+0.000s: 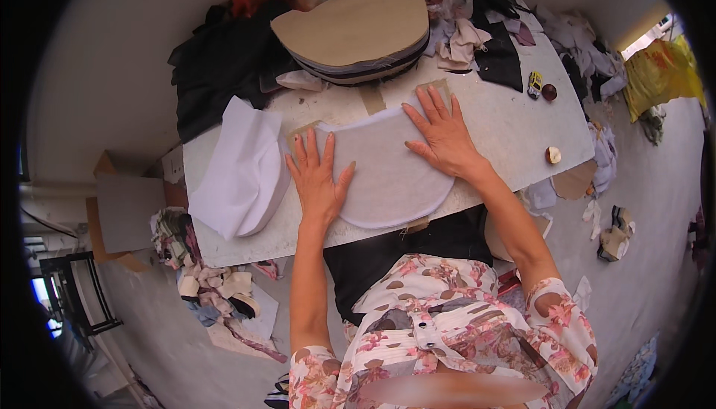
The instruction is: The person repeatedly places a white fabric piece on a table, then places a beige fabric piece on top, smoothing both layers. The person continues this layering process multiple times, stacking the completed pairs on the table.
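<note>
A pale, half-round fabric piece [388, 174] lies flat on the table in front of me, its curved edge toward my body. My left hand [318, 178] presses flat on its left side, fingers spread and pointing away. On its upper right part rests my right hand [443, 134], also open with the fingers fanned out. Strips of brown cardboard or tape show at the piece's far corners. Left of my left hand is a stack of white cut fabric [237, 174]. Beyond both hands sits a pile of half-round pieces topped by brown cardboard [358, 25].
Black cloth [224, 66] heaps at the table's far left. Cloth scraps [462, 43] and plastic lie at the back. A toy car [535, 85], a dark round object [549, 92] and a half-peeled one [553, 155] are at right. Fabric scraps [224, 293] litter the floor.
</note>
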`<state>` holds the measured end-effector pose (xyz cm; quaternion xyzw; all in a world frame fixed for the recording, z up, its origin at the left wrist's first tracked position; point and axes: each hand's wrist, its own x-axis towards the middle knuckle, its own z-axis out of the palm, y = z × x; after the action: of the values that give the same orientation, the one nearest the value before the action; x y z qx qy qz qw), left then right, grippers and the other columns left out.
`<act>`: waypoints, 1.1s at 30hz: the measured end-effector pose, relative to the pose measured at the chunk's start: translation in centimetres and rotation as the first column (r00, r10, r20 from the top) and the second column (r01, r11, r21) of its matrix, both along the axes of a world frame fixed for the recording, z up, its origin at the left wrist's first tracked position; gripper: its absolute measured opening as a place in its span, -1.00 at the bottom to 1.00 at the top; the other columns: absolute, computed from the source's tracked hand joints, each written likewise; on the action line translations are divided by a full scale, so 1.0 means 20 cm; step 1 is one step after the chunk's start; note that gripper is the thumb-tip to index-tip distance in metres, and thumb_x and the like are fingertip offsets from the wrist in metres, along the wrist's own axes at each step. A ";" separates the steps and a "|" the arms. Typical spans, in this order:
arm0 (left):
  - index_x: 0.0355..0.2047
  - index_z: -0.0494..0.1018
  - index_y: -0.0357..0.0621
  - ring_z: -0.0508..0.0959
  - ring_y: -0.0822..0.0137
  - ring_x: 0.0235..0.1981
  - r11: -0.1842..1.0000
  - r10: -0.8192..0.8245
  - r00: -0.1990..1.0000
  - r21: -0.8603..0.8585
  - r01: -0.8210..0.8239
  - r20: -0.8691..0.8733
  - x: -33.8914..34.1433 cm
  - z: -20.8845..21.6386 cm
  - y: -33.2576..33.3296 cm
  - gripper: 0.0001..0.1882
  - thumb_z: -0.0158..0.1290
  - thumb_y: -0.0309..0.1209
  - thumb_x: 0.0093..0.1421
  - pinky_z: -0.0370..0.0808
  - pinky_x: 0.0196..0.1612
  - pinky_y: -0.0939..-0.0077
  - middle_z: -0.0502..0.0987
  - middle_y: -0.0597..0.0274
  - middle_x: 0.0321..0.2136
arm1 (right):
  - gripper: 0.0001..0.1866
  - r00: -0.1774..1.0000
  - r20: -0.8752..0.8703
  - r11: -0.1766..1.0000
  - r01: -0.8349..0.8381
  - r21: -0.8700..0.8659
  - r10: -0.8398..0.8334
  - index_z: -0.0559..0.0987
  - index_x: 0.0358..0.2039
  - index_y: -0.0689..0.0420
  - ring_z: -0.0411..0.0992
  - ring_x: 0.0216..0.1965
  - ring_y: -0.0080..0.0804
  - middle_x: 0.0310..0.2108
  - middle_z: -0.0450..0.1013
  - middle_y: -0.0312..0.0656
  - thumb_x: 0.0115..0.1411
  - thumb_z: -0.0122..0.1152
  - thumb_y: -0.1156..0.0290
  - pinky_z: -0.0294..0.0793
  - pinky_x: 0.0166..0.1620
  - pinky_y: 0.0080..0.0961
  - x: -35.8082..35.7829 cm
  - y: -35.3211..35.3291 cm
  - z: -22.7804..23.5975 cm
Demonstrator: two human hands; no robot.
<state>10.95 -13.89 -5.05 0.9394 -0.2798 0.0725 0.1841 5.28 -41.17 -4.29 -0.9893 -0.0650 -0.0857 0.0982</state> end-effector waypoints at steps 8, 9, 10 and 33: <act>0.20 0.28 -0.07 -0.06 -0.09 0.35 0.970 0.043 0.999 -0.239 -0.042 -0.003 -0.01 0.07 0.00 -0.36 0.04 -0.05 0.17 -0.21 0.30 -0.18 0.04 -0.02 0.31 | -0.61 0.937 0.340 0.932 -0.046 0.360 -0.085 0.53 -0.16 0.11 0.36 -0.04 -0.16 -0.16 0.43 -0.12 0.06 0.27 0.15 0.31 0.03 -0.16 0.20 0.02 0.31; 0.19 0.30 -0.08 -0.03 -0.09 0.35 0.940 0.065 0.998 -0.335 -0.059 0.008 0.00 0.09 -0.01 -0.39 0.05 -0.08 0.18 -0.19 0.30 -0.16 0.07 -0.03 0.30 | -0.68 0.935 0.336 0.866 -0.072 0.495 -0.114 0.57 -0.27 0.13 0.45 -0.16 -0.20 -0.30 0.50 -0.17 0.03 0.32 0.19 0.40 -0.06 -0.23 0.30 0.03 0.37; 0.15 0.33 -0.10 0.02 -0.08 0.33 0.913 0.091 0.994 -0.403 -0.060 0.057 0.01 0.12 -0.02 -0.44 0.05 -0.13 0.19 -0.14 0.30 -0.11 0.14 -0.02 0.27 | -0.77 0.857 0.495 0.838 -0.165 0.521 -0.139 0.57 -0.48 0.14 0.45 -0.41 -0.25 -0.52 0.48 -0.27 -0.03 0.36 0.27 0.43 -0.30 -0.27 0.42 0.07 0.40; -0.07 0.48 -0.22 0.54 0.43 -0.16 0.134 -0.217 0.829 -0.857 -0.498 -0.516 0.51 0.23 -0.26 -0.58 0.25 -0.29 0.12 0.46 -0.10 0.52 0.56 0.23 -0.16 | -0.67 0.859 0.270 0.823 -0.501 0.270 0.435 0.56 -0.23 0.11 0.39 -0.07 -0.15 -0.23 0.50 -0.16 -0.11 0.24 0.51 0.38 -0.06 -0.20 0.54 0.23 0.60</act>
<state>21.07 -19.12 -0.51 0.5869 -0.0044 -0.0069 0.8096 16.10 -36.57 7.78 -0.8985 -0.3007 -0.1655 0.2738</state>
